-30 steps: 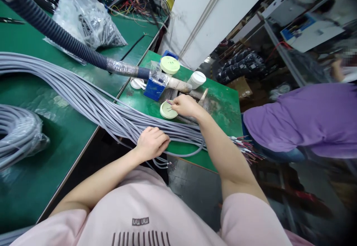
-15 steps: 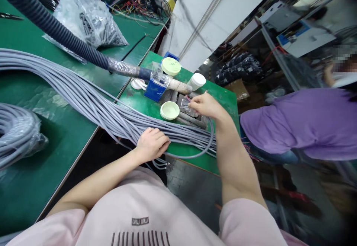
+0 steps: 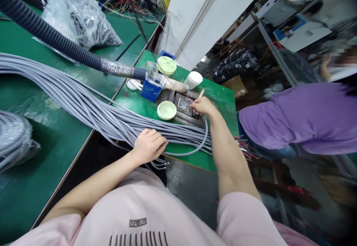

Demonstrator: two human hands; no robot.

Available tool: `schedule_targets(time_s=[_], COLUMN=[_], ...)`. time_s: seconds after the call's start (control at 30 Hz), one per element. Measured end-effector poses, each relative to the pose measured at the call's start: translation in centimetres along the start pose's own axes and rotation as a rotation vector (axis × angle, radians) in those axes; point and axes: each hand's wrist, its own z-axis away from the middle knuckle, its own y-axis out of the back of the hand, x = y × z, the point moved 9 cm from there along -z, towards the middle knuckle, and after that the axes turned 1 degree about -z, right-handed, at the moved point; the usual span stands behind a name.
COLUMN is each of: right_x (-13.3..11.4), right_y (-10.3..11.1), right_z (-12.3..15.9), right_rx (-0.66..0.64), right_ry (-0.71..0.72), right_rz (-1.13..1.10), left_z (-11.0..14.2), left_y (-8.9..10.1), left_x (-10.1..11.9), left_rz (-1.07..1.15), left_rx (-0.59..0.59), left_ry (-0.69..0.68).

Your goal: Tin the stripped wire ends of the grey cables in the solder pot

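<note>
My left hand is closed over the near side of a long bundle of grey cables, its fingers curled. From under it one grey cable loops round to my right hand. There my right hand pinches the cable close to its end, and thin coloured wires stick out between the fingertips. These wires are beside a small dark metal pot with a shiny square surface; whether they touch it I cannot tell. A light-coloured handle stands just behind my right hand.
A pale green bowl, a pale green round tub, a white jar and a blue box surround the pot. A ribbed hose ends above it. A person in purple is at the right. Bagged parts lie at the back.
My right hand has drawn slightly lower and away from the pot's surface, showing more of the handle behind it. The left hand stays on the bundle. The whole view has shifted a little.
</note>
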Motion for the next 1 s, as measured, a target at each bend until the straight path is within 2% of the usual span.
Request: schedule_targets(time_s=[0.2,0.3,0.4,0.53,0.6,0.67,0.77,0.83,0.9,1.0], right_x=[0.6,0.3,-1.2,-4.5,-6.1,-7.5,-9.0,-9.8,-10.4,-10.5], right_y=[-0.1,0.7,1.5,1.0,0.3,-0.6,-2.2,-3.0,-3.7,-3.9], right_z=[-0.8,0.3,3.4,9.9,12.9,15.4,17.6,18.4,19.0,19.6], right_rx=[0.002,0.024,0.017,-0.058,-0.083,-0.113,-0.161,-0.195,-0.226,-0.234], right_ry=[-0.009,0.014,0.102,0.258,0.325,0.373,0.413,0.441,0.469,0.505], right_rz=[-0.015,-0.053,-0.213,-0.541,-0.627,-0.667,-0.696,-0.709,-0.717,-0.699], left_z=[0.0,0.1,0.1,-0.2,-0.6,-0.7,-0.6,-0.5,-0.4,-0.2], left_y=[0.0,-0.1,0.0,0.5,1.1,1.2,-0.6,-1.9,-2.4,-1.9], left_x=[0.0,-0.1,-0.3,-0.7,-1.4,-2.6,-3.5,-3.3,-3.2,-3.4], left_rz=[-0.006,-0.005,0.015,0.131,0.310,0.598,1.106,1.357,1.489,1.525], left_rx=[0.000,0.002,0.013,0.030,0.082,0.158,0.211,0.238,0.301,0.412], left_ry=[0.003,0.009,0.022,0.087,0.197,0.372,0.633,0.753,0.833,0.877])
